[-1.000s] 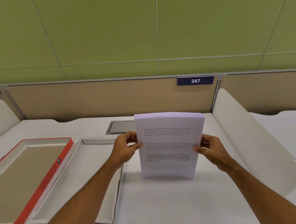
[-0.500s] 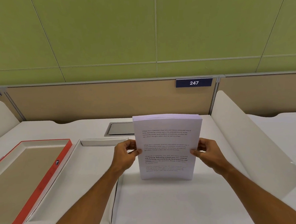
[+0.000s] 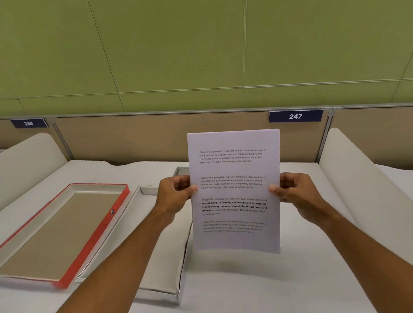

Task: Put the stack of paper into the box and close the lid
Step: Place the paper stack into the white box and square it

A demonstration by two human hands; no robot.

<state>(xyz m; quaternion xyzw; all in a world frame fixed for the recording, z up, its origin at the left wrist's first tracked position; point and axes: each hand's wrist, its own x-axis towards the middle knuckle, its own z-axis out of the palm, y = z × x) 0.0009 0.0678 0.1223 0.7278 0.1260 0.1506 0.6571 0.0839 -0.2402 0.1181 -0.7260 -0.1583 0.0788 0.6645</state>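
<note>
A stack of white printed paper (image 3: 235,169) stands upright in the air above the white desk, its printed face toward me. My left hand (image 3: 175,197) grips its left edge and my right hand (image 3: 293,189) grips its right edge. The open white box (image 3: 158,263) lies flat on the desk to the left of the paper, partly hidden under my left forearm. Its lid (image 3: 94,238), red-rimmed with a brown inside, lies upside down further left, touching the box's side.
White curved dividers rise at the left (image 3: 20,167) and at the right (image 3: 362,183) of the desk. A tan partition with a label reading 247 (image 3: 295,116) runs along the back. A metal cable hatch (image 3: 182,171) sits behind the paper.
The paper stack has been lifted off the desk and now hangs higher between both hands. The view has swung slightly to the right and up.
</note>
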